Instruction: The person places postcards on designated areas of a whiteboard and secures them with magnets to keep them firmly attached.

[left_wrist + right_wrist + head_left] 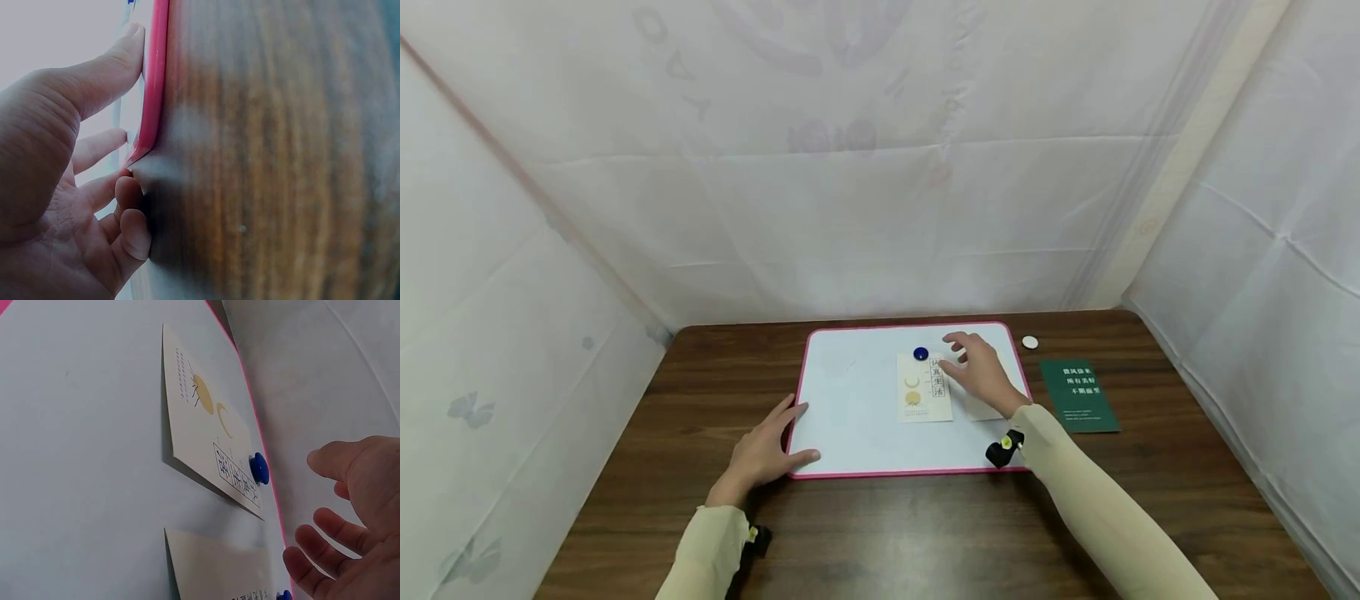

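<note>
A whiteboard [850,400] with a pink rim lies on the table. My left hand [763,446] rests at its left edge, fingers spread, with thumb and a fingertip over the white surface. Above the right part of the board is my right hand [981,371], its fingers loosely bent and holding nothing. Beside it, a cream card [925,408] with a yellow circle and dark characters lies under a round blue magnet [921,353]. A second cream card [215,565] is partly hidden by the right hand in the head view; another blue magnet [285,595] shows at its top.
On the brown wooden table [880,542], a green card [1078,396] with white writing lies right of the board. A white disc [1030,342] sits near the board's upper right corner. White cloth walls [865,217] stand behind and at both sides.
</note>
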Action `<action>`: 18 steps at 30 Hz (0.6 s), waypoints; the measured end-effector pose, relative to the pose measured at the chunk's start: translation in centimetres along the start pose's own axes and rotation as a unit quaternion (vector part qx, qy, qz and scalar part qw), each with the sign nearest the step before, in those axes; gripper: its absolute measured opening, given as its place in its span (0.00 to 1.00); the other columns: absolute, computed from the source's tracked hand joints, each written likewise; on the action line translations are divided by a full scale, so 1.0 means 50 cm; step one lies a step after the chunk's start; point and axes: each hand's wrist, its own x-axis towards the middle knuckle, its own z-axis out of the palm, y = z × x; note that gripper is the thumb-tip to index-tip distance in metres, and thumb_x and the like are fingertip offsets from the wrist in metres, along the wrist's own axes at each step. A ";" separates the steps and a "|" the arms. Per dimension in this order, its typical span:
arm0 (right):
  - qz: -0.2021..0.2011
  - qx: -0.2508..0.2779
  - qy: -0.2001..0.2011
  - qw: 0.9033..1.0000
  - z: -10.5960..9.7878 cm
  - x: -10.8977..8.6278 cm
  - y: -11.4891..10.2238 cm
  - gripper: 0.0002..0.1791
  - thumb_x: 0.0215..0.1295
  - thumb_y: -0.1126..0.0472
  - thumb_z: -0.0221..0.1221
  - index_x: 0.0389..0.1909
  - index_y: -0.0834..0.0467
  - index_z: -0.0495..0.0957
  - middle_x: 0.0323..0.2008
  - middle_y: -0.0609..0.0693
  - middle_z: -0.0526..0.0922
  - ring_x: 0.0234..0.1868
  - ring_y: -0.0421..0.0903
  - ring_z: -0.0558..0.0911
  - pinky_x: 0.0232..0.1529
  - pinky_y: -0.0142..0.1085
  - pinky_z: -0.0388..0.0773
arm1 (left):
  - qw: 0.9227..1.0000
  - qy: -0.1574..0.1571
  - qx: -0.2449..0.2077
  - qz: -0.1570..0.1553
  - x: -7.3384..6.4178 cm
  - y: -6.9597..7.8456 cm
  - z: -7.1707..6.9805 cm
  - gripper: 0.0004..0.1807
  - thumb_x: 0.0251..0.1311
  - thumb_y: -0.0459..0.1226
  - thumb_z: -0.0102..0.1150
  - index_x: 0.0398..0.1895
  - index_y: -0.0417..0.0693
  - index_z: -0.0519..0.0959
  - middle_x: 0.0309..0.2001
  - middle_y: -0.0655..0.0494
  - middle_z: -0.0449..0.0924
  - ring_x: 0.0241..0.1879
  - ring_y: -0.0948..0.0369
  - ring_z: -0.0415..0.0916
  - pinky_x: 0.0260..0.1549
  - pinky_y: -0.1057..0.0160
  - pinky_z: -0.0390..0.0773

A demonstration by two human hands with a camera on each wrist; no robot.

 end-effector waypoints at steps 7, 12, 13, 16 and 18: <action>0.013 -0.003 -0.004 1.000 -0.012 -0.011 0.001 0.25 0.68 0.59 0.68 0.64 0.60 0.76 0.51 0.62 0.80 0.46 0.56 0.83 0.47 0.48 0.82 | 1.000 -0.003 0.004 -0.002 0.002 0.002 -0.003 0.51 0.55 0.62 0.72 0.78 0.52 0.65 0.81 0.44 0.53 0.68 0.36 0.68 0.57 0.26 0.67; 0.014 -0.001 -0.003 1.000 -0.019 -0.017 0.003 0.25 0.68 0.60 0.68 0.64 0.61 0.75 0.51 0.63 0.80 0.46 0.56 0.83 0.47 0.49 0.81 | 1.000 -0.001 0.000 0.001 -0.002 0.004 -0.006 0.51 0.54 0.61 0.72 0.78 0.51 0.65 0.81 0.43 0.53 0.68 0.36 0.68 0.58 0.26 0.66; 0.015 0.000 -0.002 1.000 -0.020 -0.019 0.004 0.26 0.68 0.60 0.68 0.64 0.61 0.75 0.51 0.63 0.80 0.45 0.56 0.83 0.47 0.49 0.82 | 1.000 -0.001 0.000 0.000 -0.003 0.004 -0.006 0.51 0.54 0.61 0.72 0.78 0.51 0.65 0.81 0.44 0.53 0.69 0.36 0.68 0.58 0.26 0.66; 0.019 -0.002 -0.005 1.000 -0.022 -0.023 0.009 0.26 0.68 0.59 0.67 0.64 0.61 0.75 0.52 0.62 0.80 0.46 0.56 0.83 0.47 0.49 0.82 | 1.000 -0.003 0.002 -0.001 -0.004 0.002 -0.005 0.51 0.54 0.61 0.72 0.78 0.51 0.65 0.81 0.43 0.53 0.68 0.36 0.68 0.58 0.26 0.66; 0.026 -0.003 -0.007 1.000 -0.026 -0.028 0.011 0.26 0.69 0.58 0.67 0.65 0.60 0.75 0.52 0.61 0.80 0.47 0.55 0.83 0.48 0.49 0.82 | 1.000 -0.005 0.001 -0.004 -0.004 0.002 -0.003 0.51 0.54 0.62 0.72 0.78 0.52 0.65 0.81 0.44 0.53 0.69 0.36 0.67 0.58 0.26 0.66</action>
